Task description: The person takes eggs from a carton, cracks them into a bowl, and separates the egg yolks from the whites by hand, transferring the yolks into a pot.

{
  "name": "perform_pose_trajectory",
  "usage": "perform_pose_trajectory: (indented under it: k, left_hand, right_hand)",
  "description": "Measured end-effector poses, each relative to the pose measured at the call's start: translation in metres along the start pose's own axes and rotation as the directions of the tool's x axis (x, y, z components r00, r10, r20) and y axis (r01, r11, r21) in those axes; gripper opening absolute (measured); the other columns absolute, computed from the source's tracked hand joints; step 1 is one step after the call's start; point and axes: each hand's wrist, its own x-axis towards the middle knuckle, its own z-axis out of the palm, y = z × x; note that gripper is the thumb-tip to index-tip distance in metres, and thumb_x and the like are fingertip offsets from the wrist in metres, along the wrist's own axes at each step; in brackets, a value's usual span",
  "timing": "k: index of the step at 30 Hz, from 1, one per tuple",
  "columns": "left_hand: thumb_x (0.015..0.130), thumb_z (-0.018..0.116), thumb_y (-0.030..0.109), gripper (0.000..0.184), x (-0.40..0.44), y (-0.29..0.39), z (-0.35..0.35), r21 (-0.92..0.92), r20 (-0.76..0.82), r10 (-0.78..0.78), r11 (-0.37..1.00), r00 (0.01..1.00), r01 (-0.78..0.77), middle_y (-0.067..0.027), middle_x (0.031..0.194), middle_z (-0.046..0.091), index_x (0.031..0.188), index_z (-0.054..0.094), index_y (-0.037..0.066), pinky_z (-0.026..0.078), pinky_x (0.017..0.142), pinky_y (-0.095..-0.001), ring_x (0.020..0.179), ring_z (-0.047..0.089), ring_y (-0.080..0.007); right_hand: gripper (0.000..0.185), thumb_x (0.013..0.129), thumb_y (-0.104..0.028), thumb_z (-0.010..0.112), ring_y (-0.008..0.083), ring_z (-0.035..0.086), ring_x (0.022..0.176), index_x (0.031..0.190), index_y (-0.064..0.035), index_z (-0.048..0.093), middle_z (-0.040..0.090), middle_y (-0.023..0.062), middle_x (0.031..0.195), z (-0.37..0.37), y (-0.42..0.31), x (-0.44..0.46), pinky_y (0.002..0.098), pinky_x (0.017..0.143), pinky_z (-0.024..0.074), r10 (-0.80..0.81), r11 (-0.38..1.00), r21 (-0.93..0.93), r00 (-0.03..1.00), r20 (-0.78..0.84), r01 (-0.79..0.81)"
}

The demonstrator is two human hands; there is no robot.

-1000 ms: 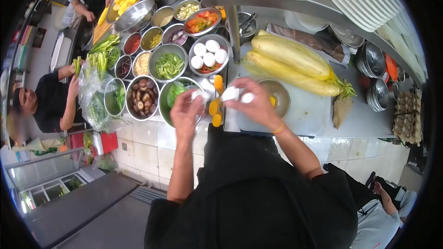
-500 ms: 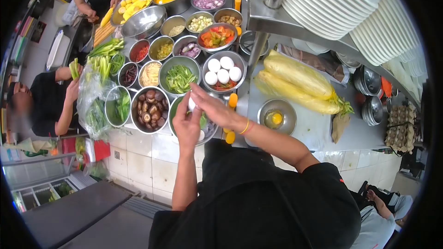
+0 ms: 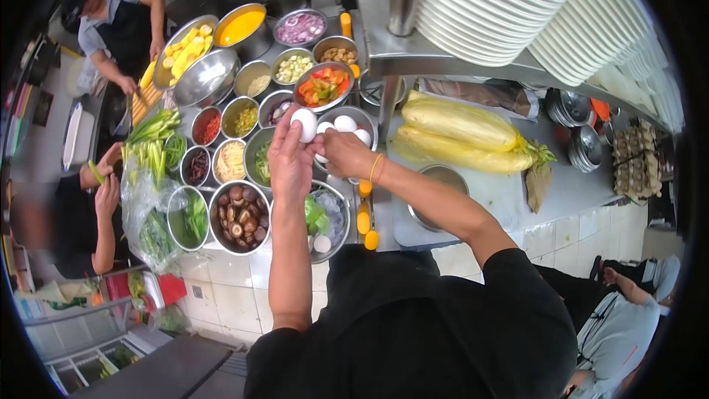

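My left hand [image 3: 286, 159] is closed around a white egg [image 3: 303, 125], held up above the steel bowls. Just to its right, my right hand [image 3: 347, 154] reaches over a steel bowl of eggs [image 3: 371, 125], its fingers curled. More white eggs [image 3: 344, 124] show around the right fingers; whether one is in their grip is hidden. Beneath my right forearm lies another steel bowl [image 3: 445, 172], mostly covered, its contents out of sight. Close to my left wrist is a bowl [image 3: 343, 230] with green leaves and pale pieces.
Bowls of mushrooms [image 3: 238, 220], peppers [image 3: 323, 86] and chopped onion [image 3: 300, 28] crowd the left counter. Wrapped cabbages [image 3: 458, 125] lie on the right, below a shelf of stacked plates [image 3: 487, 11]. Two people work at left; another person [image 3: 620, 325] is behind me at lower right.
My hands were together around an egg; now they are apart. The left has risen with an egg, and the right has moved to the egg bowl. The view has shifted slightly.
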Motion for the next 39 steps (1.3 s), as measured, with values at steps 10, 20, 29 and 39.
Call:
perform_pose_trajectory:
  k: [10, 20, 29, 39]
  left_hand:
    - [0.096, 0.056, 0.017, 0.037, 0.036, -0.066, 0.049, 0.262, -0.008, -0.046, 0.964, 0.999, 0.046, -0.0077, 0.091, 0.063, 0.128, 0.051, 0.0, 0.049, 0.055, -0.0261, 0.065, 0.058, -0.013]
    - [0.095, 0.057, 0.016, 0.035, 0.043, -0.077, 0.058, 0.347, 0.005, -0.067, 0.936, 0.998, 0.061, -0.0082, 0.087, 0.064, 0.125, 0.055, -0.002, 0.045, 0.049, -0.0244, 0.057, 0.056, -0.0113]
    - [0.095, 0.057, 0.015, 0.037, 0.025, -0.06, 0.043, 0.311, -0.04, 0.016, 0.95, 0.999, -0.003, -0.0095, 0.09, 0.063, 0.126, 0.053, -0.004, 0.046, 0.053, -0.0255, 0.063, 0.057, -0.0135]
    - [0.094, 0.056, 0.013, 0.035, 0.022, -0.06, 0.06, 0.319, 0.011, -0.09, 0.944, 0.996, 0.082, -0.0121, 0.091, 0.065, 0.124, 0.053, -0.005, 0.044, 0.05, -0.0248, 0.06, 0.058, -0.0156]
  right_hand:
    - [0.032, 0.088, -0.027, 0.053, 0.0255, 0.064, 0.08, 0.109, -0.0024, 0.06, 0.064, 0.0113, 0.097, -0.058, -0.01, -0.121, 0.0359, 0.068, 0.0541, 0.63, 0.107, 0.988, 0.776, 0.021, -0.114]
    - [0.026, 0.09, -0.027, 0.052, 0.0228, 0.062, 0.073, 0.084, -0.0038, 0.061, 0.063, 0.0109, 0.081, -0.076, 0.037, -0.249, 0.0335, 0.067, 0.0536, 0.846, -0.404, 0.856, 0.487, 0.217, 0.322]
    - [0.012, 0.09, -0.012, 0.057, 0.0158, 0.059, 0.071, 0.097, -0.0028, 0.06, 0.06, 0.0062, 0.08, -0.1, 0.03, -0.242, 0.0282, 0.065, 0.0487, 0.801, -0.066, 0.991, 0.598, -0.015, 0.114]
    - [0.022, 0.084, -0.011, 0.065, 0.0105, 0.057, 0.066, 0.103, 0.0004, 0.061, 0.062, 0.0046, 0.073, -0.099, 0.035, -0.23, 0.025, 0.062, 0.0464, 0.634, 0.183, 0.982, 0.769, -0.087, -0.04]
